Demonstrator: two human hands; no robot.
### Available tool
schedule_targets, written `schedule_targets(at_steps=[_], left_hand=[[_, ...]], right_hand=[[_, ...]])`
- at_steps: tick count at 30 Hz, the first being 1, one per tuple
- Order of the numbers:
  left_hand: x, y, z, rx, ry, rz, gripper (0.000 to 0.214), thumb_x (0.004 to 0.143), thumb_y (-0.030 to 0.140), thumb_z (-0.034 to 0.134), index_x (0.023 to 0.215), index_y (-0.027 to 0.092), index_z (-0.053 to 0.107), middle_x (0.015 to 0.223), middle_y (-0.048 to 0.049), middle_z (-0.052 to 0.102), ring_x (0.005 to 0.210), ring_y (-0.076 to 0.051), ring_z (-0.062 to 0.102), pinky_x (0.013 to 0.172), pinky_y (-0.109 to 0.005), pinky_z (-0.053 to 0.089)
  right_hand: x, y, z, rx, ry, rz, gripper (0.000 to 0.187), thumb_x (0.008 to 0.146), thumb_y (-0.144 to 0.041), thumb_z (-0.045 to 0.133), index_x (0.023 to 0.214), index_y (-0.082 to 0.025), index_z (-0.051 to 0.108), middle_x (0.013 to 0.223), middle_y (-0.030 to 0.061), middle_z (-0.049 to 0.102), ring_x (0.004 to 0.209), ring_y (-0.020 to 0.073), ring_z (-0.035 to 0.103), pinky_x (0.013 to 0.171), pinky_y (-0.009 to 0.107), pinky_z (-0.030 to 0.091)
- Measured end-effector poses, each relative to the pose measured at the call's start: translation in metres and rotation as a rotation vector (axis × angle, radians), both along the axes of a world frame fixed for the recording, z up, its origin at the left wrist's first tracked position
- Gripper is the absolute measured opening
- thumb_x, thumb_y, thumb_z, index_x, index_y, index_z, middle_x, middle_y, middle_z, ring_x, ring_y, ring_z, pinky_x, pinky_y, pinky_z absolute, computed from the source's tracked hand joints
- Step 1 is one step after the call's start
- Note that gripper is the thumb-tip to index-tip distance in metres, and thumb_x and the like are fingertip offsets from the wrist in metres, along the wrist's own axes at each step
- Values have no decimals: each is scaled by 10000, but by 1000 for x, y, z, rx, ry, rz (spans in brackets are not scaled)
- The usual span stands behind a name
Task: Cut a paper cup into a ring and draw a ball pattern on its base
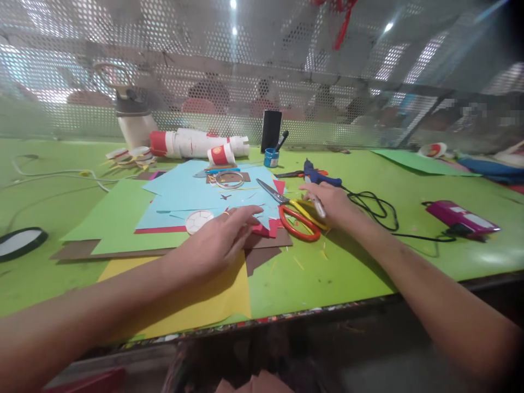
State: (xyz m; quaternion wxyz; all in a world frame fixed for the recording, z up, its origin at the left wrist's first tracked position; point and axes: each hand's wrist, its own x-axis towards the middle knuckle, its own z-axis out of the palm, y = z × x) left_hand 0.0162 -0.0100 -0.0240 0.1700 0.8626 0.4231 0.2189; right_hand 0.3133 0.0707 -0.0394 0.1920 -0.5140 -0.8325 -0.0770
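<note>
My left hand [223,237] is open, its fingers stretched over the stacked papers beside a white paper circle [199,222] with drawn lines. Under it lie light blue paper [180,204], green paper [118,207] and a yellow sheet [204,297]. My right hand [329,204] is closed around a short whitish pen-like stick [318,207], whose exact kind I cannot make out. Just left of that hand rest large scissors [301,222] with orange and yellow handles, blades apart. A blue glue gun [319,174] lies right behind the right hand.
Rolled white-and-red paper cups [196,144], a blue jar [271,158], an upright phone [271,131] and a large flask [133,117] stand toward the back mesh. A black cord [380,210] and a magenta box [462,218] lie right. A tape ring [229,179] sits on the papers.
</note>
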Motion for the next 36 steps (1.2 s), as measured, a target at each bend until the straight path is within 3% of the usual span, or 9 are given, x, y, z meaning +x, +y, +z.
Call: schedule_targets(at_steps=[6, 10, 13, 15, 18, 20, 23, 30, 36], left_hand=[[-6, 8, -1, -27, -3, -24, 360, 973, 363, 377, 1290, 259, 512, 1130, -69, 681, 992, -230, 637, 815, -364, 486], [-17, 20, 4, -35, -130, -64, 334, 980, 295, 352, 1274, 211, 483, 992, -49, 713, 925, -192, 646, 838, -353, 471], [-21, 23, 9, 12, -167, -43, 291, 969, 259, 364, 1209, 195, 517, 949, -48, 719, 912, -186, 640, 801, -329, 468], [-21, 24, 9, 2, -152, -28, 272, 964, 251, 366, 1176, 195, 527, 925, -39, 721, 873, -179, 640, 784, -323, 467], [-19, 25, 5, -51, -103, -18, 258, 962, 268, 359, 1146, 200, 527, 907, -25, 720, 833, -179, 643, 777, -328, 470], [-18, 27, 0, -66, -80, -3, 257, 960, 292, 362, 1136, 208, 529, 900, -19, 717, 818, -184, 644, 769, -331, 474], [-18, 28, -6, -65, -85, 18, 254, 954, 303, 371, 1134, 231, 534, 893, -7, 712, 801, -180, 645, 762, -326, 480], [-15, 23, -5, 2, -47, 32, 238, 897, 311, 482, 1104, 235, 573, 917, -17, 707, 747, -174, 635, 696, -303, 486], [-13, 23, -4, 140, -58, -58, 204, 884, 293, 511, 1025, 183, 609, 1014, -60, 688, 865, -189, 653, 744, -302, 503]], right_hand=[[0, 2, -4, 29, 36, 7, 288, 876, -174, 530, 1118, -144, 683, 744, 82, 579, 651, 209, 541, 602, 298, 420], [-8, -5, 3, 115, 127, 110, 233, 883, -213, 570, 1082, -140, 669, 781, 93, 621, 757, 234, 572, 685, 341, 463], [-26, -28, 12, 161, 221, 267, 223, 902, -249, 584, 1091, -146, 642, 851, 94, 654, 811, 213, 581, 764, 354, 481], [-45, -52, 17, 135, 254, 403, 170, 900, -255, 600, 1037, -168, 650, 855, 61, 643, 752, 164, 588, 712, 305, 493], [-72, -87, 20, -122, 244, 664, 147, 914, -201, 568, 1017, -147, 659, 973, 97, 613, 861, 161, 588, 761, 295, 510], [-84, -102, 19, -173, 188, 763, 154, 907, -187, 570, 1020, -117, 648, 1025, 132, 626, 984, 207, 556, 828, 335, 502], [-87, -110, 12, -159, 136, 760, 163, 894, -160, 579, 1037, -104, 632, 1094, 156, 635, 1074, 247, 516, 891, 393, 476], [-65, -121, -4, -108, 277, 657, 260, 879, -92, 586, 1123, -182, 582, 1007, 88, 681, 1031, 203, 590, 848, 323, 501], [-72, -121, 11, -98, 83, 649, 193, 923, -107, 489, 1070, -156, 602, 973, 129, 686, 950, 232, 614, 787, 368, 525]])
